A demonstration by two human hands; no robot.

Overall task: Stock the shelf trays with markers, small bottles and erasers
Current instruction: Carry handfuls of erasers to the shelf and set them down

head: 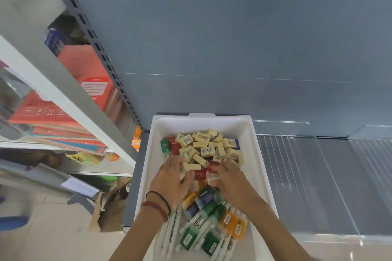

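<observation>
Markers (168, 236) lie nearest, a bundle of white barrels at the near end of the white tray (148, 154). Their long axes run roughly along the tray's length, leaning a little to the right as they go away. Small bottles (187, 238) in green, orange, blue and red lie on their sides beside and beyond them, pointing several ways. Erasers (203, 146) are heaped at the far end with no common direction.

Both hands are in the middle of the tray. The left hand (169, 180) lies palm down with its fingers (183, 168) bent into the erasers. The right hand (231, 182) reaches in among pale blocks and a red bottle (199, 175). Blur hides whether either one actually grips anything.

It looks like the sorting stage, with the three kinds mixed in one tray on the shelf (318, 176). The next move probably calls for closing on a few erasers only and lifting them clear without dragging bottles along.
</observation>
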